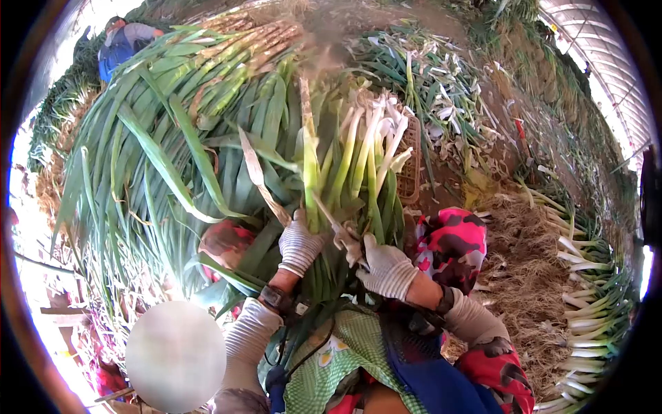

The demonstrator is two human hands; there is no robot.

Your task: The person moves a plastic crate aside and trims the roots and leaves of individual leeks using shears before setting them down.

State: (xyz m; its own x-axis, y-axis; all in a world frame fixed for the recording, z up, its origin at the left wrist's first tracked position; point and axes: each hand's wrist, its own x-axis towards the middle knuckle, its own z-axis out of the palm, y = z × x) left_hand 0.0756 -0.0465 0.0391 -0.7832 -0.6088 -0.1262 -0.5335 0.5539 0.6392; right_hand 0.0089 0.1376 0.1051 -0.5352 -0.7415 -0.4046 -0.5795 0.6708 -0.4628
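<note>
The bundle of long leeks with white stalks and green leaves (pixel 358 172) stands in the middle of the view, just in front of the person's lap. Its long axis runs from the lap away from the person. The white stalk ends point away, to the top of the picture, and the green leaves point down to the green checked apron (pixel 331 362).

The left hand (pixel 300 245), in a white knitted glove, is closed around the lower green part of the bundle. The right hand (pixel 386 269), also gloved, touches the bundle just beside the left one. Its fingers are curled on a pale dry strip (pixel 338 231) that goes up across the stalks.

On the left of the bundle a big heap of loose green leek leaves (pixel 172 138) is lying, touching it. Behind the white ends there is a brown woven basket (pixel 412 165). A knee in pink camouflage cloth (pixel 452 241) is to the right of the hands. Farther right, on dry brown straw (pixel 524 276), a row of cleaned leeks (pixel 586 297) lies well apart from the bundle. A person in a blue top (pixel 121 45) is far at the upper left
</note>
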